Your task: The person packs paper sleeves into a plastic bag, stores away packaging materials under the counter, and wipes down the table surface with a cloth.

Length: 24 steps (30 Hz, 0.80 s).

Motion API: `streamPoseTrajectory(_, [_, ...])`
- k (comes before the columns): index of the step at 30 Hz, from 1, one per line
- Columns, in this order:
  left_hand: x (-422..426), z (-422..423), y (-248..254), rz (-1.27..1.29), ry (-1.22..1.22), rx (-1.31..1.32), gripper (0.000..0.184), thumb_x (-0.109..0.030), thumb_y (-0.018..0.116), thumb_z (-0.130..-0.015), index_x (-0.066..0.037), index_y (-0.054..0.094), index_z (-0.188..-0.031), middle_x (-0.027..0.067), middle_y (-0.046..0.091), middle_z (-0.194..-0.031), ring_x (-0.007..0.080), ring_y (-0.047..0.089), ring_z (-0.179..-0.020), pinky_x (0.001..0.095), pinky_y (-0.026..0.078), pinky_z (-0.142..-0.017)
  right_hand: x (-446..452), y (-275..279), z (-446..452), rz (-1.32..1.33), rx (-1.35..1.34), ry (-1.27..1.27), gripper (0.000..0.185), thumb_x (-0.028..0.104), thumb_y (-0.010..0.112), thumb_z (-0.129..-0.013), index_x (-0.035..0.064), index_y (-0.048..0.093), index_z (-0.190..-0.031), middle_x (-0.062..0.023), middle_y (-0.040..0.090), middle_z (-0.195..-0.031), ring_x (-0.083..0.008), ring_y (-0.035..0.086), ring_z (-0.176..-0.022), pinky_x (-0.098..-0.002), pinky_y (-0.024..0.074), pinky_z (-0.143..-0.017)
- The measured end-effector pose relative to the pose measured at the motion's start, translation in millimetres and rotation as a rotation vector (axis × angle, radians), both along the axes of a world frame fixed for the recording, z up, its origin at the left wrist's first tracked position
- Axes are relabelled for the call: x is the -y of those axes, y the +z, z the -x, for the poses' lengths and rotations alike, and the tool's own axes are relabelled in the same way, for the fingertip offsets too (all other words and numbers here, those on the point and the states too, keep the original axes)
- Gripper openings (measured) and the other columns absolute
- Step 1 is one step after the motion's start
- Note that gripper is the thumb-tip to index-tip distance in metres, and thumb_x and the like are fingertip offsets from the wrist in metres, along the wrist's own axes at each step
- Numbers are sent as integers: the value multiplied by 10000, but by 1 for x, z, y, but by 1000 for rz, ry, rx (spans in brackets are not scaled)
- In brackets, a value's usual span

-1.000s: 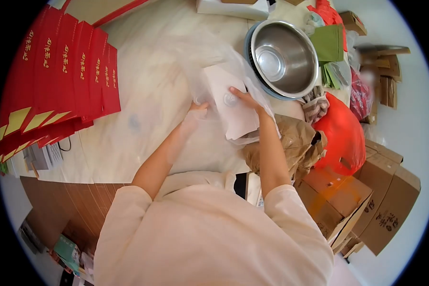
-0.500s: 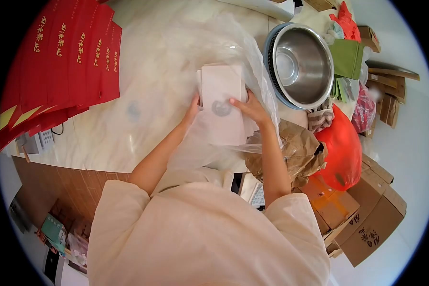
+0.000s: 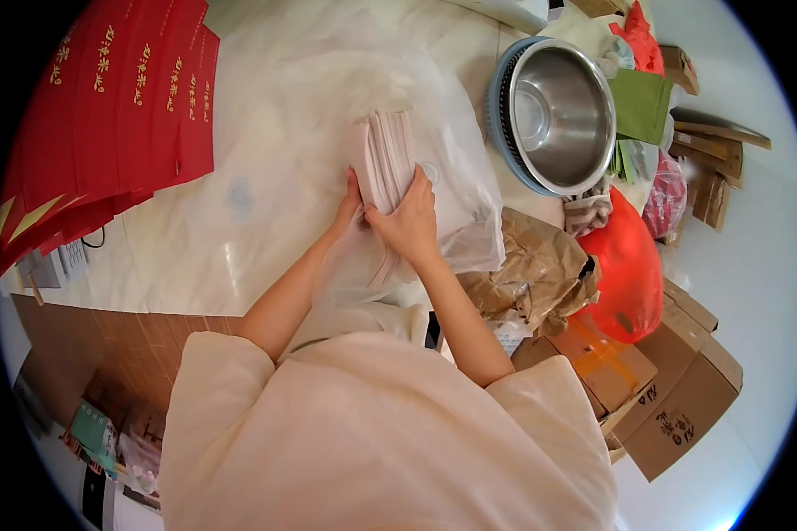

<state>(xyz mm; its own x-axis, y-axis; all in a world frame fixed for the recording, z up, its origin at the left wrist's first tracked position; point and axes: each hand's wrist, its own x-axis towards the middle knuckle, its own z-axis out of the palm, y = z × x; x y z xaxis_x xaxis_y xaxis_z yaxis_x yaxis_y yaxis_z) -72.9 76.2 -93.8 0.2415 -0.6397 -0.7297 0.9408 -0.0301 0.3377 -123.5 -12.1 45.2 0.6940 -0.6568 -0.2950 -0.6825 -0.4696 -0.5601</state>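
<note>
A stack of thin, pale pink papers (image 3: pixel 386 155) stands on edge over the table, with its layered edges facing up. My left hand (image 3: pixel 349 202) grips it along the left side. On the right side my right hand (image 3: pixel 409 221) is closed around it, thumb laid across the near part. A loose piece of the papers hangs below my right hand. Under and to the right of the stack, a clear plastic bag (image 3: pixel 469 190) lies crumpled on the pale marbled table (image 3: pixel 266 115). Whether the papers are single sheets or folded sleeves I cannot tell.
Red printed bags (image 3: pixel 115 97) overlap at the left. A steel bowl (image 3: pixel 562 115) sits in a blue basin at the right. Nearer me are crumpled brown paper (image 3: pixel 536 274), a red plastic bag (image 3: pixel 624 265) and cardboard boxes (image 3: pixel 682 407).
Both hands have turned the stack from lying flat, printed face up, to standing on edge. My right hand moved left with it, and the plastic bag now lies to the right.
</note>
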Motion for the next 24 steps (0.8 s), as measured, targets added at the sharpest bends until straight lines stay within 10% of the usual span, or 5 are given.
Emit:
streamPoseTrajectory(4, [-2, 18, -82, 57, -7, -115, 778, -659, 236, -890, -63, 320, -1384, 112, 465, -1332, 228, 485, -1191, 368, 425, -974, 25, -1, -2, -120, -83, -17, 963, 302, 740, -641, -123, 216, -1328, -332, 401, -1263, -441, 438, -1158, -419, 380, -976])
streamPoseTrajectory(8, [15, 10, 25, 97, 195, -208, 711, -578, 264, -933, -20, 314, -1371, 104, 482, -1303, 214, 497, -1170, 358, 412, -986, 59, -18, 4, -269, -18, -75, 969, 354, 754, -651, -118, 240, -1322, -312, 423, -1272, -384, 469, -1169, -392, 398, -966])
streamPoseTrajectory(13, [33, 28, 2, 17, 158, -134, 701, -558, 326, -940, 16, 339, -1342, 128, 495, -1265, 221, 527, -1118, 329, 439, -933, 118, -13, -8, -697, -128, -124, 969, 464, 753, -651, -98, 329, -1316, -265, 425, -1300, -354, 453, -1194, -376, 383, -986])
streamPoseTrajectory(24, [36, 15, 72, -49, 38, -50, 694, -548, 323, -949, -26, 262, -1402, 75, 402, -1399, 215, 389, -1276, 369, 326, -1028, 152, -66, -6, -510, -274, 55, 1036, 663, 660, -628, -59, 382, -1317, -299, 306, -1364, -409, 282, -1299, -443, 265, -1061])
